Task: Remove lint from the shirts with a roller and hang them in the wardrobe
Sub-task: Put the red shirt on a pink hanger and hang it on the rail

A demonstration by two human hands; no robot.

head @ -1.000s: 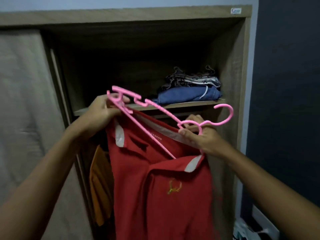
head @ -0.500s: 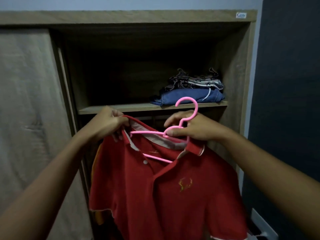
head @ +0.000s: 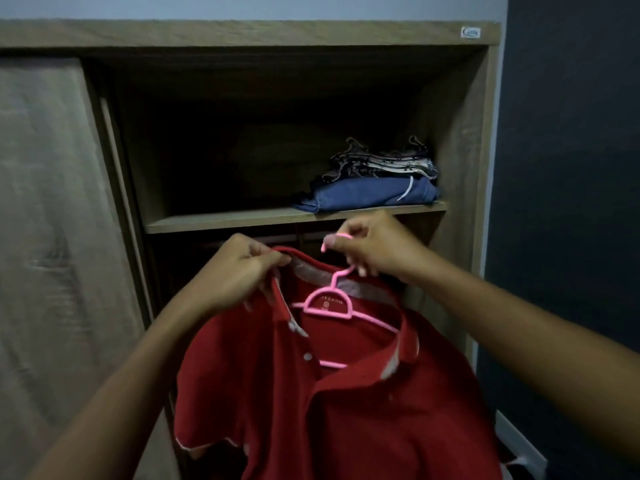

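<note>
A red polo shirt [head: 363, 417] hangs on a pink plastic hanger [head: 329, 306] in front of the open wooden wardrobe [head: 460, 140]. My right hand [head: 374, 244] is closed around the hanger's hook, just under the shelf. My left hand [head: 239, 271] pinches the left side of the shirt's collar. The hanger's arms sit inside the neck opening, and its right arm is hidden under the fabric. No lint roller shows.
A wooden shelf [head: 221, 220] carries folded clothes [head: 374, 181], a blue piece under patterned ones. The space below the shelf is dark. A sliding door [head: 52, 220] covers the wardrobe's left part. A dark wall [head: 571, 168] stands at the right.
The hanger went from tilted across the collar to upright inside the shirt's neck. My right hand moved up onto the hook. The shirt now hangs lower and more squarely.
</note>
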